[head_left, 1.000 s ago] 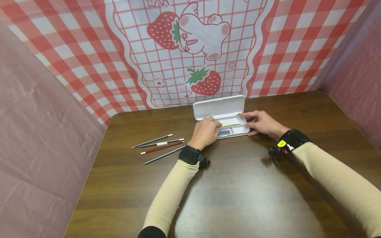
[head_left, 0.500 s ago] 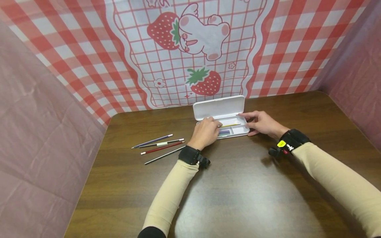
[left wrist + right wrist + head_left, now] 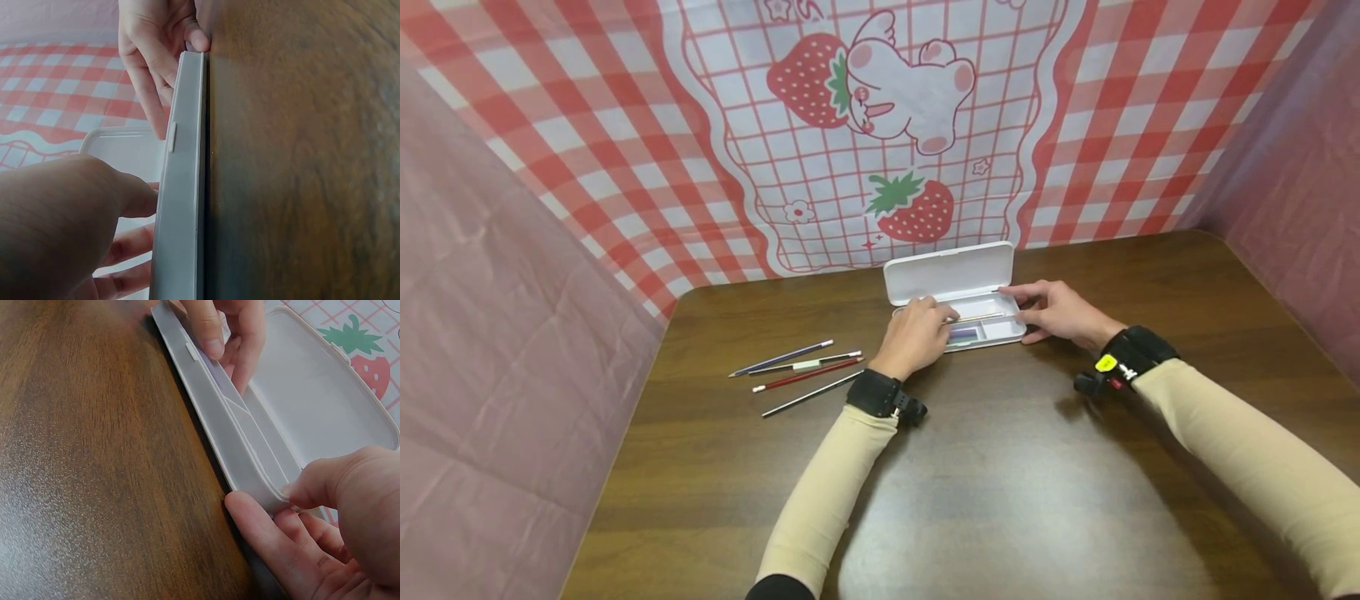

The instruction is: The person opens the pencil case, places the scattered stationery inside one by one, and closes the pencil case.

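A white pencil case (image 3: pixel 1004 328) lies on the table with its lid (image 3: pixel 951 273) raised. My left hand (image 3: pixel 916 333) reaches into the case from the left, its fingers at one end of a thin pencil (image 3: pixel 981 317) that lies in the long back compartment. That end of the pencil is hidden under the fingers. At the right end of the case, my right hand (image 3: pixel 1060 315) grips the wall, its thumb on the rim and fingers outside, as the right wrist view shows. A bluish-purple piece (image 3: pixel 962 334) sits in the front compartment, partly behind the left hand.
To the left on the wooden table (image 3: pixel 1000 500) lie a blue pencil (image 3: pixel 782 358), a dark pencil with a pale green-white block (image 3: pixel 807 365) across it, a red pencil (image 3: pixel 808 375) and a dark silvery pencil (image 3: pixel 811 394). A checked cloth (image 3: pixel 1105 125) hangs just behind the case.
The pencil in the case shows a different side: yellow earlier, paler and brownish now. Both hands keep their places on the case. The head view has shifted very slightly.
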Demonstrator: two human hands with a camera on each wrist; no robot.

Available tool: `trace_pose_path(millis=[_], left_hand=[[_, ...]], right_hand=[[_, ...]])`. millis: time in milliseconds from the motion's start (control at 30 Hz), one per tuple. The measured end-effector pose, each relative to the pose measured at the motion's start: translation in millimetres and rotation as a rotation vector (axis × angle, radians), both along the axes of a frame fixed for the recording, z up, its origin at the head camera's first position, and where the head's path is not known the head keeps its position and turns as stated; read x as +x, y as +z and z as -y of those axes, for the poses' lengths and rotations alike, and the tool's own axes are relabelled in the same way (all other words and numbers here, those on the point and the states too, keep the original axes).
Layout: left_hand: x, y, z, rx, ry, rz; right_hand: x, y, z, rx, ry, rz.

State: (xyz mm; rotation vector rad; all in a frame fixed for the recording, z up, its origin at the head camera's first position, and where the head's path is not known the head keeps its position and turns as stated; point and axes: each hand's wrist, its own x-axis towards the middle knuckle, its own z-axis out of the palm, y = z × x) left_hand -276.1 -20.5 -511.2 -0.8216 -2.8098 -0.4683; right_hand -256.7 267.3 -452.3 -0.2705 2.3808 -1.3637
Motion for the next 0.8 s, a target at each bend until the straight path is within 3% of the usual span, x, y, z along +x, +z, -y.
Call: trace_pose_path(millis=[267,533,600,633,767,800], left_hand=[[-6.7,-3.8,2.1,0.008,-0.026,-0.044],[-18.1,-5.7,2.1,0.095,-0.064,-0.085],[-4.0,15.5,1.4,0.089,-0.07,-0.067],[-4.5,16.0,-0.1,0.085,-0.064,-0.073],[27.5,58.3,0.5,0.075,-0.081,-0.064],[24.9,52.3,1.2,0.08,-0.083,-0.079]], right_hand=[[1.9,2.1,1,-0.023,-0.002,0.0],[0.4,-0.2,1,0.011,0.006,-0.003],[-0.5,-1.5,0,0.02,0.009,-0.009],[-0.7,-1.9,0,0.022,0.01,-0.01],[-0.2,-1.1,-1,0.014,0.008,-0.01],[0.2,-0.5,0,0.008,0.01,-0.011]])
